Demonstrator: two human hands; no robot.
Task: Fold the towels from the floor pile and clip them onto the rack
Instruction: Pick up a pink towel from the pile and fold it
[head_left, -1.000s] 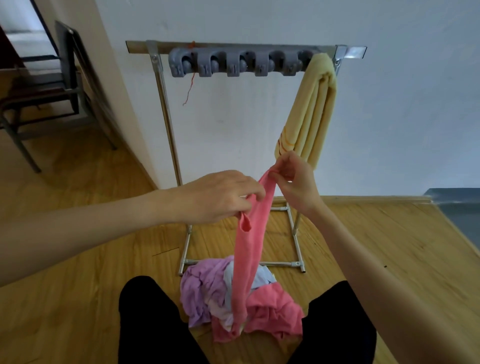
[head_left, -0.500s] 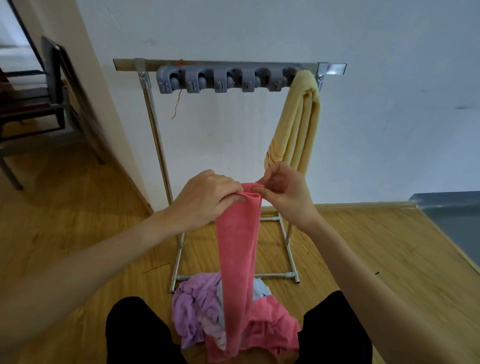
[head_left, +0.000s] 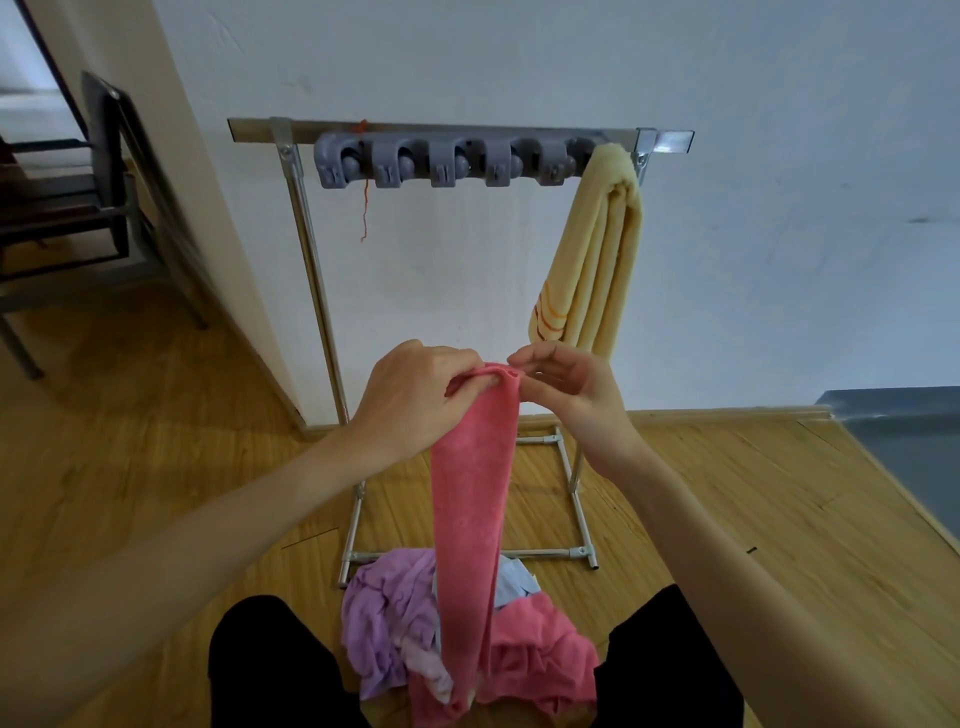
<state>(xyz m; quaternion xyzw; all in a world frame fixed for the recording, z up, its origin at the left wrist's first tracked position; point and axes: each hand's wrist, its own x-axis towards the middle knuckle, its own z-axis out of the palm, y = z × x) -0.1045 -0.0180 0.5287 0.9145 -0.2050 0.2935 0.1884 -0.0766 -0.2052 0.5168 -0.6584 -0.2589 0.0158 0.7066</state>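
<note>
Presently, my left hand (head_left: 415, 395) grips the top edge of a pink towel (head_left: 475, 499), fingers curled over the fold. My right hand (head_left: 563, 387) pinches the same edge at its other corner between thumb and fingertips. The towel hangs down from both hands as a long, narrow folded strip, its lower end reaching into the pile (head_left: 415, 623) of purple, pale blue and pink cloths on the wooden floor (head_left: 727, 519) between my knees. Beyond it stands the metal rack (head_left: 311, 260) against the white wall (head_left: 779, 156). A row of grey clips (head_left: 447, 161) sits on the top bar; a folded yellow towel (head_left: 597, 260) hangs at the right end.
</note>
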